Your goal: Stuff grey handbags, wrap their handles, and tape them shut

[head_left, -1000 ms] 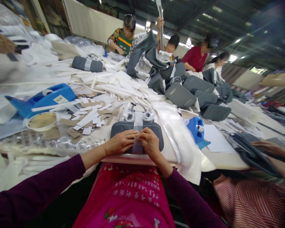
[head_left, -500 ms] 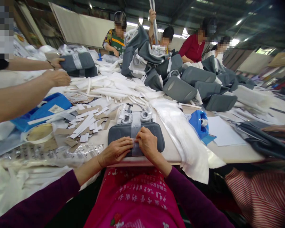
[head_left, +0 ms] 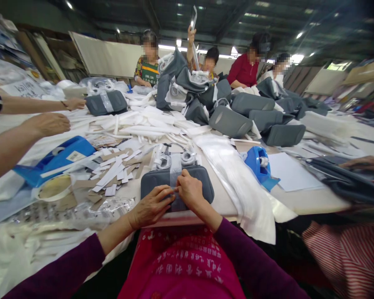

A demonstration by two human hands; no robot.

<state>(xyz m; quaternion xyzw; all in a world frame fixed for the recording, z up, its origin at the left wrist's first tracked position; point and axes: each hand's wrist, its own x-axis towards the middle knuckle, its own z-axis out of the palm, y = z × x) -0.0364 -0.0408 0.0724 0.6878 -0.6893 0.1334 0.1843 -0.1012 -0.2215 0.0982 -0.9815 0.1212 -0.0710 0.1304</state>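
A dark grey padded case [head_left: 156,182] lies at the table's front edge before me. A clear tape strip [head_left: 175,164] runs down over its middle. Behind the case sit two coiled grey cords [head_left: 188,158] in plastic wrap. My left hand [head_left: 152,206] rests on the case's front left, fingers bent and fingertips pinched at the tape. From the other side my right hand [head_left: 189,190] pinches the same tape, its thumb and forefinger meeting the left fingertips. The tape's lower end is partly hidden by my fingers.
Blue tape dispensers stand right [head_left: 258,162] and left [head_left: 54,160]. Cut card strips [head_left: 112,172] lie left of the case, a white foam sheet [head_left: 233,182] right of it. Grey covers [head_left: 230,121] are heaped behind. A co-worker's hands [head_left: 48,123] reach in from the left; other people stand across.
My hands stay at the tape, the left one slightly lower on the case. The co-worker's hands at left have let go of another taped grey case and drawn back. The view has shifted slightly.
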